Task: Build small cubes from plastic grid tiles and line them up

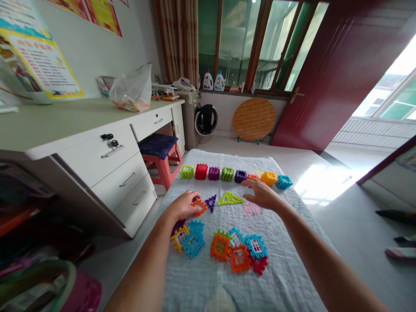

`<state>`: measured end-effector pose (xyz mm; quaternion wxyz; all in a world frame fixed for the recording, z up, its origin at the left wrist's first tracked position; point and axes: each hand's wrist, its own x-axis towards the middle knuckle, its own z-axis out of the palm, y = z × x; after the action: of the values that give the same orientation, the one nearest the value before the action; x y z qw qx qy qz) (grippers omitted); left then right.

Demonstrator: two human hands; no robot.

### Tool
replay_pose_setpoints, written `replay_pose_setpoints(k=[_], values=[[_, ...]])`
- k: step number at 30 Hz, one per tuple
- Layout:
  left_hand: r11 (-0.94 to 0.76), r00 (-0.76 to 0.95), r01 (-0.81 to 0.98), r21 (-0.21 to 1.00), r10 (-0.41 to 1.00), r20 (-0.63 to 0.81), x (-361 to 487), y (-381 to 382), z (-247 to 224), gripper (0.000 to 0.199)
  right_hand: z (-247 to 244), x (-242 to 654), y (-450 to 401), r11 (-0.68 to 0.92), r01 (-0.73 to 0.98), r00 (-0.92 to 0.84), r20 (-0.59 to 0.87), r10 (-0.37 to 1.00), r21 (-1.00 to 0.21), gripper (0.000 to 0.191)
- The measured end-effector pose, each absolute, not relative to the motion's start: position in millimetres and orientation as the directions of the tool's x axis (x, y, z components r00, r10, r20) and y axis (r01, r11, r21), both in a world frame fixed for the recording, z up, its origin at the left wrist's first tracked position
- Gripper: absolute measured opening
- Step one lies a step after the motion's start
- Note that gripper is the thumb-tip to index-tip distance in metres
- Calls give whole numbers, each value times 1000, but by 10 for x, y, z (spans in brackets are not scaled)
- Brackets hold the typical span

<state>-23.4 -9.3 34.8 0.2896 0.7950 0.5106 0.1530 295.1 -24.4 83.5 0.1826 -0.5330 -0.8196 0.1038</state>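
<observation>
My left hand grips an orange square plastic building piece with an open middle. Right beside that piece lie a purple triangular piece and a lime green triangular piece. My right hand hovers with its fingers stretched out near the row of stacked pieces, close to a dark purple stack and an orange stack that it partly covers. Nearer to me are a loose pile with blue pieces and yellow pieces, and another pile with orange pieces.
The row on the cloth-covered table also has red, green, yellow and blue stacks. A white desk stands at the left with a pink stool beside it. A washing machine is behind.
</observation>
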Motion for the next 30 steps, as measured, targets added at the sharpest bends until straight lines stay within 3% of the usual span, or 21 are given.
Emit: replay_pose_setpoints(k=[7,11,17,24,30], values=[[-341,419,815,468,905,-70,-146,-158,384,56,347,3282,-687,291,850,-264,123,957,-438,24],[-354,430,795,493,902,-46,-103,-172,372,46,195,3264,-662,272,852,-206,192,960,-448,22],[-300,400,717,630,916,-19,-120,-175,491,30,126,3298,-649,254,819,-157,224,962,-515,22],[-313,413,747,586,910,-40,-117,-159,492,27,164,3287,-679,232,806,-139,207,968,-544,23],[-430,366,783,450,903,226,-13,-206,557,31,116,3310,-658,231,798,-125,222,967,-556,23]])
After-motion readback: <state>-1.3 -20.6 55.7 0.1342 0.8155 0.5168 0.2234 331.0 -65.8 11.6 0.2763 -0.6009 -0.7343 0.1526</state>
